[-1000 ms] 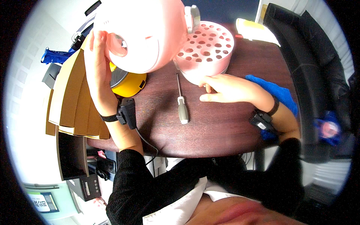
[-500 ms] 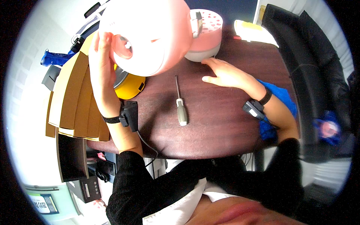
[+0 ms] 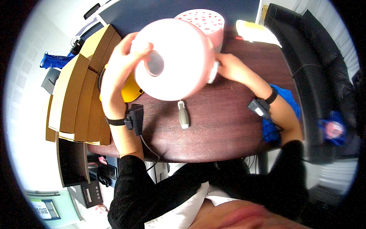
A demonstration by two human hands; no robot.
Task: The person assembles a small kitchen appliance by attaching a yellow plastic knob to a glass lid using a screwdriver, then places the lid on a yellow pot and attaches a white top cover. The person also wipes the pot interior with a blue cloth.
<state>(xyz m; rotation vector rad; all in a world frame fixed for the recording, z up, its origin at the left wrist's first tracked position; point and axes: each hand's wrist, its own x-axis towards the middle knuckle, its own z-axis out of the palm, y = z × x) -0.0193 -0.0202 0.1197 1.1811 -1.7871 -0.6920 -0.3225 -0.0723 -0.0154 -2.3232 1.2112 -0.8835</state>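
A round, glossy pink plastic housing (image 3: 183, 57) with a round opening is held up over the table. My left hand (image 3: 124, 63) grips its left side, the thumb beside the opening. At the right edge, next to a pale clip (image 3: 213, 72), my right hand (image 3: 230, 66) holds the housing; its fingers are partly hidden behind it. Behind stands a pink round base (image 3: 217, 36) with a perforated white top, partly covered by the housing. Below the housing lies a screwdriver (image 3: 183, 114) with a grey and white handle, its shaft mostly hidden.
Brown cardboard boxes (image 3: 72, 95) stand along the left side, with a yellow rounded object (image 3: 131, 89) beside them. A blue cloth (image 3: 288, 99) lies under my right forearm. White and yellow papers (image 3: 257, 32) lie at the far right, near a black sofa (image 3: 305, 57).
The pink housing has come lower and nearer, turning so its opening faces upward more. My right hand has moved from the table by the base up to the housing's right edge.
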